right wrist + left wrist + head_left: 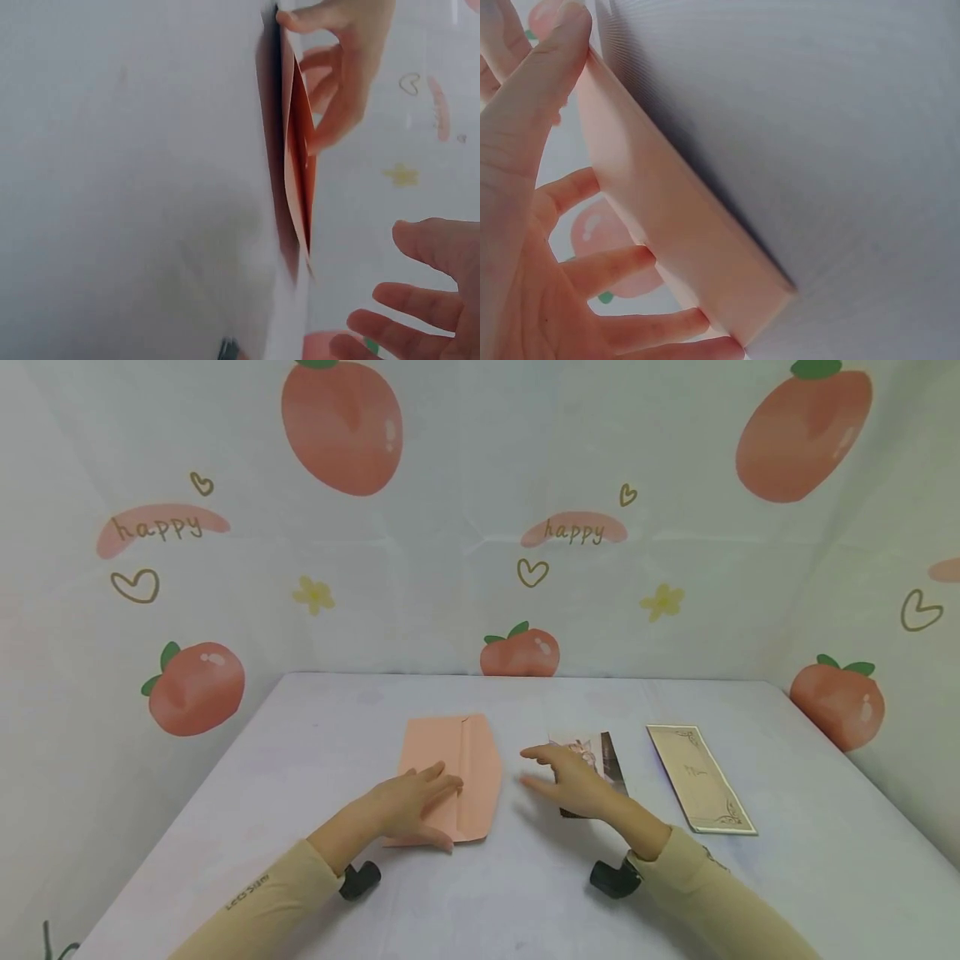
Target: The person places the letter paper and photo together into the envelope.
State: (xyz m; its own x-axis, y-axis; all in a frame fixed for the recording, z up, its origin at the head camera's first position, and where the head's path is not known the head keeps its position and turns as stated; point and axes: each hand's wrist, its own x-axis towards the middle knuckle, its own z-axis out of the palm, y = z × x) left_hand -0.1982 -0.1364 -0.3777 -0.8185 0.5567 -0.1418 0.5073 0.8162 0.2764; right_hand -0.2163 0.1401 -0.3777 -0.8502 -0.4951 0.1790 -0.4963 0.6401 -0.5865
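Note:
A pink envelope [438,742] lies on the table with its flap spread out to the right. My left hand [408,803] rests on it, fingers spread and fairly straight, the thumb by the near edge. In the left wrist view, fingertips of that hand [562,292] touch the envelope [660,210]. The right wrist view shows the envelope [289,105] with its mouth slightly parted. Holding nothing, my right hand [577,785] hovers right of the envelope, its fingers extended. Partly hidden behind it lies a printed picture card [612,762].
A long beige card [699,777] with a pale border and corner ornaments lies farther right on the white table [345,718]. Behind the table hangs a white cloth [450,593] printed with fruit and hearts. A black device [617,878] sits below the right wrist.

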